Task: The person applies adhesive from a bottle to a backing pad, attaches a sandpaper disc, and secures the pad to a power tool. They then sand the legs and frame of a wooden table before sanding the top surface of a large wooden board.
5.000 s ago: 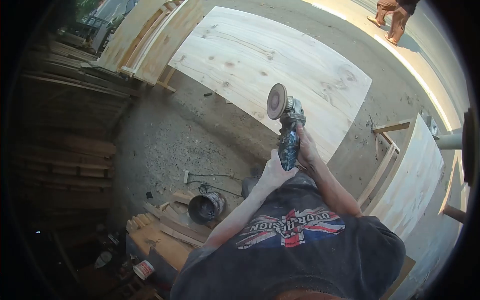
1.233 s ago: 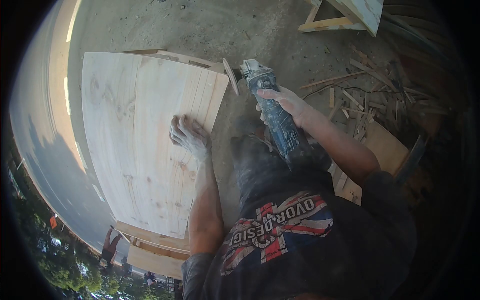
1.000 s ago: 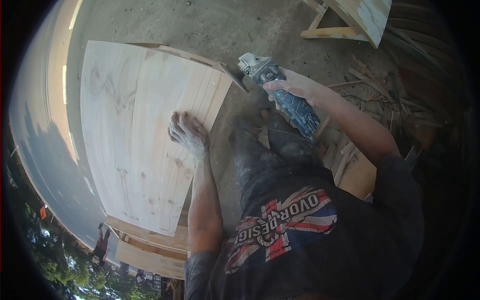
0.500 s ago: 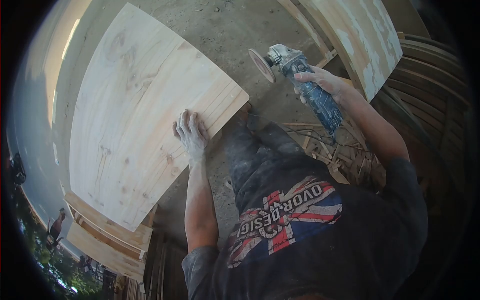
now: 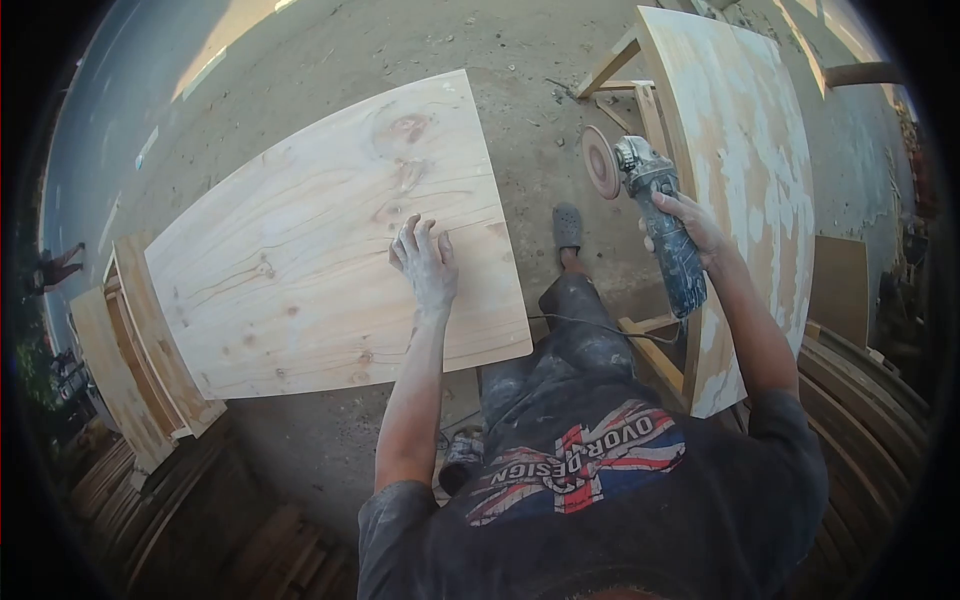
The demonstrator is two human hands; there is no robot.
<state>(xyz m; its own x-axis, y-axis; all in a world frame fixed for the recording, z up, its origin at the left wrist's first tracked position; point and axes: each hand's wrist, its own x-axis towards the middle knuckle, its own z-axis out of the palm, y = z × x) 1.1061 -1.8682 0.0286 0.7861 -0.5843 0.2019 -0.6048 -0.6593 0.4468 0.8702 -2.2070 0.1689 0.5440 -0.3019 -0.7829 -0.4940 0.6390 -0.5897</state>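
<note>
A pale wooden panel [image 5: 320, 250] with knots and curved grain lies to the left of my body. Over its right part is my dusty left hand [image 5: 426, 265], fingers apart and slightly bent, holding nothing; whether the fingertips touch the wood is hard to tell. My right hand [image 5: 690, 225] is wrapped round the blue body of an angle grinder [image 5: 675, 250]. The grinder's round reddish disc [image 5: 601, 162] faces left, above the floor and away from the panel. A cable runs from the tool's lower end.
A curved panel with whitish patches [image 5: 745, 180] stands on a wooden frame at the right. Another wooden frame [image 5: 150, 340] is at the panel's left end. Stacked curved wood pieces [image 5: 860, 430] lie at lower right. A person [image 5: 60, 268] is at far left.
The view has turned, so the pale panel appears rotated and the patched panel shows more fully. My left hand has lifted its fingers somewhat. The grinder stays in my right hand.
</note>
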